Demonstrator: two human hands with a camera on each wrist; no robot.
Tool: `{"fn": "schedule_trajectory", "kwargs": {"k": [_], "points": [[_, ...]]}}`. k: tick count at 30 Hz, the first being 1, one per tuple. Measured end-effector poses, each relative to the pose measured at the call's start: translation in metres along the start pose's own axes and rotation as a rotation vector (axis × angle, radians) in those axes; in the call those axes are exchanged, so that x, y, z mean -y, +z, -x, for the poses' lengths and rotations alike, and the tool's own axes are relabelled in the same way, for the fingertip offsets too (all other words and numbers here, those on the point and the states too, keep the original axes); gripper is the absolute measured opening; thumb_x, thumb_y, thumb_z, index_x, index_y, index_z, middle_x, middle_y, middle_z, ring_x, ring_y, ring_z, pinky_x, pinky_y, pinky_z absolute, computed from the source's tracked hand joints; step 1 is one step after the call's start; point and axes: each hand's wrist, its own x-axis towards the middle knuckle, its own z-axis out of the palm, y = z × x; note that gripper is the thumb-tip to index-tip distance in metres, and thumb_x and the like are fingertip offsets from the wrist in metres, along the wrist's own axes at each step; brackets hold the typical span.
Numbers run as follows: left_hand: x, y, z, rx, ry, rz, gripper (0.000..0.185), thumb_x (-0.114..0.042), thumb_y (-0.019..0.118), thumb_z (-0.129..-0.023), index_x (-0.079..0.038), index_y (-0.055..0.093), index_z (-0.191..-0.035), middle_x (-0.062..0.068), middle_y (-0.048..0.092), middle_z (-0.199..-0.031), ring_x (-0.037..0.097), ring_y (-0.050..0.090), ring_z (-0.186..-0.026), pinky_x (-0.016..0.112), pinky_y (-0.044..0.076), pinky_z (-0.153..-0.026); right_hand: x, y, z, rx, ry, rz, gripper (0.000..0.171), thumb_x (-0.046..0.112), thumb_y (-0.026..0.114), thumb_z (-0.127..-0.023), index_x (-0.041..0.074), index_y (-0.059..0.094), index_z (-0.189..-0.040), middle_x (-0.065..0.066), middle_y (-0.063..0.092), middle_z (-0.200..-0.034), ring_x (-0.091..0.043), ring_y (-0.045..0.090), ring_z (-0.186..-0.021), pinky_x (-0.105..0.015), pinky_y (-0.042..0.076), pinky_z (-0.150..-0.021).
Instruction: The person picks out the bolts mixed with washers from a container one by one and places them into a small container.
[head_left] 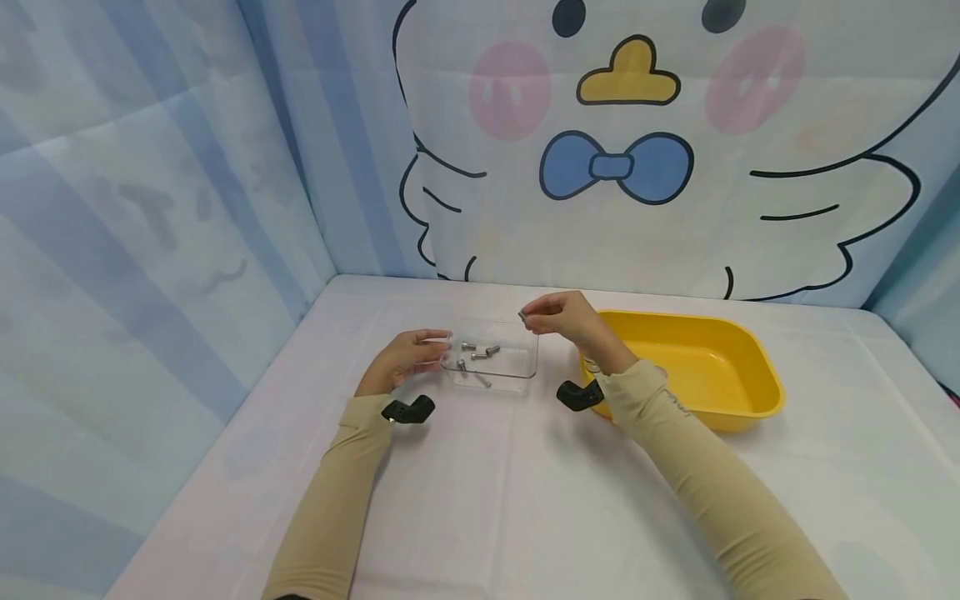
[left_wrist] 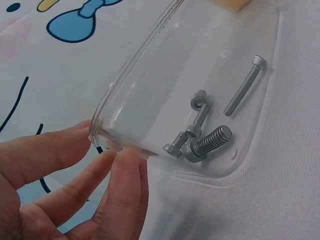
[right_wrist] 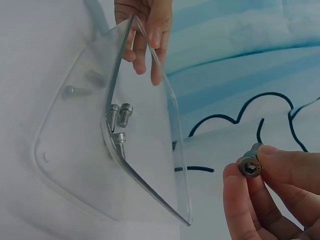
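Observation:
A clear plastic box [head_left: 531, 367] stands on the table with several silver socket-head bolts in it. My left hand [head_left: 408, 357] grips the box at its left end, the thumb and fingertips at the rim [left_wrist: 116, 90] in the left wrist view. Among the bolts are a long thin one [left_wrist: 243, 87] lying apart and a short thick one [left_wrist: 212, 141] in a small cluster. Raised past the box's right end, my right hand [head_left: 567, 319] pinches another socket-head bolt [right_wrist: 250, 166] between thumb and fingers, its hex socket facing the right wrist camera.
A yellow plastic basin [head_left: 750, 342] sits on the right, partly behind my right forearm. White cloth [head_left: 457, 500] covers the table. A printed cartoon curtain [head_left: 615, 242] rises at the back edge, with blue-striped fabric [head_left: 165, 275] on the left. Black wrist cameras [head_left: 408, 410] jut out at both wrists.

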Motion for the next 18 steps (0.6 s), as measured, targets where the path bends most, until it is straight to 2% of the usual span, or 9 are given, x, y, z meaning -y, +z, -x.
{"fn": "schedule_trajectory", "kwargs": {"k": [7,14,18], "points": [[-0.0008,-0.0006,-0.001,0.0,0.002,0.003,0.046,-0.009,0.057,-0.094,-0.005,0.045,-0.138,0.016,0.047,-0.139,0.006,0.058,-0.089,0.018,0.051,-0.08,-0.0012,0.0042,-0.0004,0.004,0.019,0.052,0.027,0.011,0.063,-0.09,-0.002,0.063,-0.113,-0.018,0.064,-0.114,-0.033,0.06,-0.104,-0.041,0.048,-0.099],[0.0004,0.0,-0.0023,-0.012,0.003,-0.002,0.046,-0.009,0.057,-0.094,-0.005,0.046,-0.138,0.017,0.049,-0.136,0.006,0.058,-0.088,0.019,0.052,-0.082,-0.0036,0.0074,-0.0028,-0.004,0.031,0.066,0.028,0.011,0.064,-0.089,-0.003,0.063,-0.113,-0.018,0.064,-0.113,-0.036,0.059,-0.106,-0.041,0.048,-0.099],[0.0,0.0006,-0.0013,-0.014,0.001,0.003,0.046,-0.009,0.057,-0.094,-0.004,0.046,-0.138,0.017,0.048,-0.136,0.006,0.058,-0.088,0.019,0.052,-0.081,-0.0033,0.0089,-0.003,-0.003,0.036,0.054,0.028,0.011,0.062,-0.09,-0.002,0.062,-0.115,-0.02,0.062,-0.119,-0.037,0.058,-0.11,-0.04,0.046,-0.101]]}}
